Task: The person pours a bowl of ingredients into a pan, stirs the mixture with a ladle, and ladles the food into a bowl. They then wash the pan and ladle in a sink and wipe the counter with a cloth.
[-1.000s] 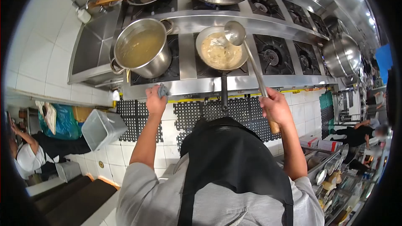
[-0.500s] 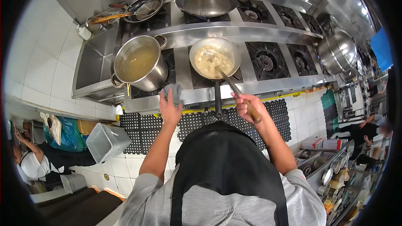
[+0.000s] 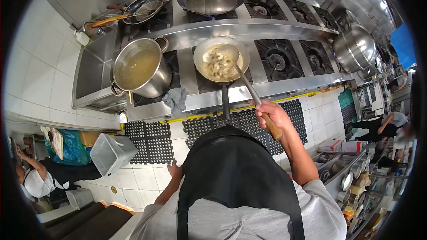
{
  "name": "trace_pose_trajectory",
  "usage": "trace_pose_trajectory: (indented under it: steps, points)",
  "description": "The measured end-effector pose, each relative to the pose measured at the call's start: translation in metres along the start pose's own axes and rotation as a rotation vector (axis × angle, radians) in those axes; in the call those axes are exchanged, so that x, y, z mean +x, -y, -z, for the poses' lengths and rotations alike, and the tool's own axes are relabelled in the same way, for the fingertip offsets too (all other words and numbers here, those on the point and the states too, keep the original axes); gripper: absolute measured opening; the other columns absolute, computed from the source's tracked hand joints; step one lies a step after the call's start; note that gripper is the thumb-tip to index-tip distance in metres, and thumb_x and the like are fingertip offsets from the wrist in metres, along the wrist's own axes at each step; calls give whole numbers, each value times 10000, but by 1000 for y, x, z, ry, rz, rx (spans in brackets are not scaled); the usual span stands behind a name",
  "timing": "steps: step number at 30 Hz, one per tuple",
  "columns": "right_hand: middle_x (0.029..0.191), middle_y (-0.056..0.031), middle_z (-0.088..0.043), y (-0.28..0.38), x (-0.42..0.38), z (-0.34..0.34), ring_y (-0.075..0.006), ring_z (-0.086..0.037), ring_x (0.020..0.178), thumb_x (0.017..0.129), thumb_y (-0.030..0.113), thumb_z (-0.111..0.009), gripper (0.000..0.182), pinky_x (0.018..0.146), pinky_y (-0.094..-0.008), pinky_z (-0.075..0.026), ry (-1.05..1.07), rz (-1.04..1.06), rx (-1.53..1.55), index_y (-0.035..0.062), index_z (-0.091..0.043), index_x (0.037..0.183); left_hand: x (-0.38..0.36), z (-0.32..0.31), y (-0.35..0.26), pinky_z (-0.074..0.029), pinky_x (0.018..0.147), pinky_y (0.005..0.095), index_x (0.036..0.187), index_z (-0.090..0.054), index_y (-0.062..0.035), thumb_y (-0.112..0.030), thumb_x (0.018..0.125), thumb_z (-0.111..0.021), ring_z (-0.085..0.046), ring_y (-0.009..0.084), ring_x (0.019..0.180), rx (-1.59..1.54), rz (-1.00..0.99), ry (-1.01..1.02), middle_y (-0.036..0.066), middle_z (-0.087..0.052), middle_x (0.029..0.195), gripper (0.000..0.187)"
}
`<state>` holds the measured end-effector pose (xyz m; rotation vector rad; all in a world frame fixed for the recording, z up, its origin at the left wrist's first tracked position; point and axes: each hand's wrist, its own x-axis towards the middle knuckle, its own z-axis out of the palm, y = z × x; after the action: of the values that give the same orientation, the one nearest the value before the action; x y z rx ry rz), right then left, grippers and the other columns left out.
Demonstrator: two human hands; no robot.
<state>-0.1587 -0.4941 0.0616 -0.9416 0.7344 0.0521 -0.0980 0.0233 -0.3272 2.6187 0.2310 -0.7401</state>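
Note:
My right hand (image 3: 272, 115) is wrapped round the wooden handle of a ladle (image 3: 250, 85). The ladle's bowl rests in a creamy, chunky sauce (image 3: 218, 63) inside a frying pan (image 3: 198, 46) on a front burner. The pan's dark handle (image 3: 225, 104) points toward my apron, and neither hand touches it. My left hand (image 3: 175, 168) is low beside the apron, partly hidden and small, so its fingers are hard to make out. A crumpled grey cloth (image 3: 175, 99) lies on the stove's front edge, apart from both hands.
Left of the pan stands a tall pot (image 3: 153, 82) of cloudy yellowish liquid. Behind it are a wide black pan (image 3: 209, 1) and a pan with a wire strainer (image 3: 149, 9). A large steel bowl (image 3: 356, 49) stands right. Other people (image 3: 38, 180) are at both sides.
My left hand has let go of the grey cloth, now lying on the stove edge, and drawn back beside my apron. The ladle's bowl has moved within the sauce.

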Motion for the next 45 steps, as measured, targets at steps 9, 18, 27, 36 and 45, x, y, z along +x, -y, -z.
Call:
trace_pose_trajectory:
  steps: [9, 18, 27, 36, 45]
  points:
    - [754, -16, -585, 8, 18, 18, -123, -540, 491, 925, 82, -616, 261, 461, -258, -439, -120, 163, -296, 12, -650, 1174, 4, 13, -1, -521, 1041, 428, 1226, -740, -48, -318, 798, -810, -653, 374, 1155, -159, -7, 169, 226, -719, 1192, 511]
    - [700, -23, -593, -10, 29, -9, -110, -533, 473, 924, 61, -625, 154, 464, -280, -458, -316, 265, -720, -37, -677, 1029, 40, 8, -51, -527, 931, 385, 1257, -695, 40, -256, 845, -787, -679, 284, 1073, -387, -45, 145, 203, -721, 1180, 516]
    - [783, -4, -590, -9, 39, -5, -95, -522, 565, 998, 141, -592, 298, 483, -247, -426, 235, -253, 763, -20, -585, 1250, 45, -3, 16, -578, 815, 457, 1022, -758, -102, -193, 885, -661, -719, 359, 934, 477, -708, 243, 141, -730, 947, 190]
    - [774, -9, -599, 1, 17, -11, -97, -522, 563, 1005, 147, -581, 346, 492, -244, -424, 217, -203, 544, -15, -571, 1311, 13, 27, -16, -527, 776, 465, 825, -730, -56, -236, 919, -602, -682, 361, 904, 30, -314, 283, 158, -717, 907, 241]
    - [773, -11, -597, 15, -1, -1, -103, -528, 549, 999, 154, -601, 360, 469, -252, -413, 16, -94, 235, 3, -576, 1325, 35, -3, -2, -467, 675, 424, 803, -742, -35, -196, 834, -674, -575, 229, 689, -340, -312, 280, 74, -649, 716, 177]
